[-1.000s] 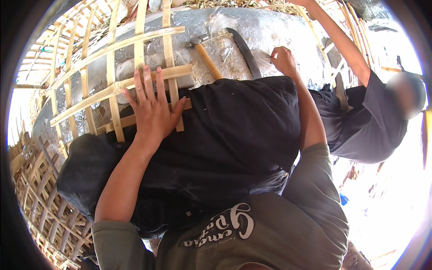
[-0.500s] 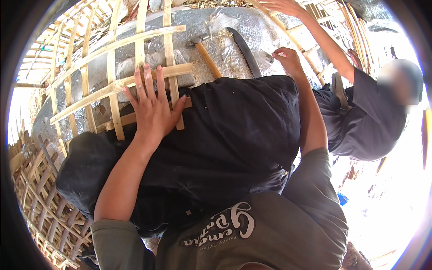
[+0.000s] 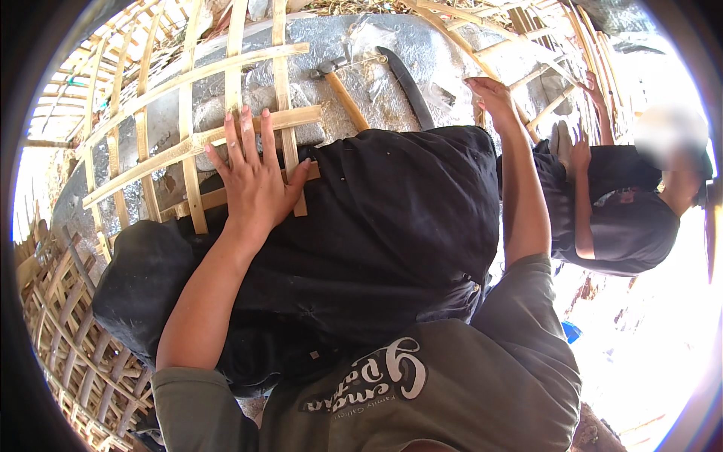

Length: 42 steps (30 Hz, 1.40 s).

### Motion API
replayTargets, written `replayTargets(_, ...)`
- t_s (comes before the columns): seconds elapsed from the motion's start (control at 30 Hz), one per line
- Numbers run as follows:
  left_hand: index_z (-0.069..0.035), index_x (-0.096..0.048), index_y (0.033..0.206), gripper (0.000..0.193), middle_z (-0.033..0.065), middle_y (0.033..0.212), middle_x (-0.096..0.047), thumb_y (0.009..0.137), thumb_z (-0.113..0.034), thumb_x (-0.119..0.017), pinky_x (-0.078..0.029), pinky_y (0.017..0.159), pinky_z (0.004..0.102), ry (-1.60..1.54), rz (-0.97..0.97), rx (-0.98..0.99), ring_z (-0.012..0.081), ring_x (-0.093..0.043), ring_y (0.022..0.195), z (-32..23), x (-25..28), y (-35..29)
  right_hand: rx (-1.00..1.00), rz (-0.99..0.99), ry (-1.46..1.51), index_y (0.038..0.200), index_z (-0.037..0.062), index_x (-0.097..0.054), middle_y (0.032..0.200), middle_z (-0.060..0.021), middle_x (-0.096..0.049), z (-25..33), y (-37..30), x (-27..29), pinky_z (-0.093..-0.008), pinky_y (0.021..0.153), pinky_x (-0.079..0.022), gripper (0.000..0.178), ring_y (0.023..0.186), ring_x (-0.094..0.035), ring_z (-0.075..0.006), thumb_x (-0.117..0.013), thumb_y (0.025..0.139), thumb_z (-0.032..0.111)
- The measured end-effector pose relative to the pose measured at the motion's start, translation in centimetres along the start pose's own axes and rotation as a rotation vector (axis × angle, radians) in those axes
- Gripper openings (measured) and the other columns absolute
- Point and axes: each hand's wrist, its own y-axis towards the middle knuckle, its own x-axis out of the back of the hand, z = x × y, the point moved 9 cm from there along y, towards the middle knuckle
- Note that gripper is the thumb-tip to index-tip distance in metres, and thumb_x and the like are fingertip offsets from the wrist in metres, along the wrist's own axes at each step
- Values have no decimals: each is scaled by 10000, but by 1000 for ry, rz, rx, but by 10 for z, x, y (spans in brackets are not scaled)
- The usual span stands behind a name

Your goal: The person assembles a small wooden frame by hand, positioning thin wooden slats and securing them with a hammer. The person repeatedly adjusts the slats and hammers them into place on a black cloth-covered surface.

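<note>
My left hand (image 3: pixel 254 169) lies spread flat on a lattice of pale bamboo strips (image 3: pixel 188 147), which rests partly over my black-clad legs. Its fingers press on a crosswise strip near the lattice's right end. To the right, my right hand (image 3: pixel 495 102) is raised beyond my knee with its fingers bent together; whatever is between them, if anything, is too small to make out. A clear plastic bag (image 3: pixel 443 96) lies left of this hand. Between the lattice and the bag are a hammer (image 3: pixel 345 94) with a wooden handle and a dark curved machete blade (image 3: pixel 407 87).
A grey sheet (image 3: pixel 376 34) covers the ground ahead. Another person (image 3: pixel 625 203) in dark clothes sits at the right, beside a bamboo frame (image 3: pixel 538 75). A woven bamboo panel (image 3: pixel 83 346) stands at the lower left, and a blue object (image 3: pixel 571 331) lies at the right.
My right hand has moved right, away from the plastic bag. The other person has drawn back an outstretched arm and leans back to the right. My left hand stays put.
</note>
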Motion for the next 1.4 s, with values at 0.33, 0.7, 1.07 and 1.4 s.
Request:
replayTargets(0.33, -9, -218, 1544, 932, 248, 1585, -197, 895, -555, -603, -155, 1073, 766, 11, 7, 6, 447, -118, 1491, 1, -2, -1, 456, -49, -727, 836, 109, -774, 1002, -128, -708, 32, -13, -27, -421, 952, -478, 124, 1055, -633, -319, -796, 728, 163)
replayTargets(0.7, -8, -215, 1545, 929, 251, 1583, -204, 899, -559, -592, -155, 1076, 763, 34, 11, 4, 449, -127, 1489, 0, -2, 0, 380, -70, -871, 898, 177, -793, 1294, -148, -598, 24, 9, -53, -434, 1017, -452, 141, 1240, -522, -326, -775, 757, 178)
replayTargets(1.07, 4, -186, 1544, 917, 274, 1569, -205, 916, -521, -599, -201, 1052, 772, 31, 14, -12, 468, -146, 1471, -3, 0, 2, 376, -91, -859, 797, 106, -764, 1134, -102, -643, 15, 23, -67, -443, 970, -476, 105, 1159, -549, -325, -672, 768, 65)
replayTargets(1.4, 6, -192, 1541, 919, 277, 1568, -203, 912, -521, -606, -193, 1059, 769, 19, 22, -4, 463, -136, 1476, -1, 0, 1, 486, -45, -839, 821, 73, -755, 1211, -144, -627, 32, 9, -65, -447, 1017, -430, 87, 1206, -521, -355, -704, 753, 58)
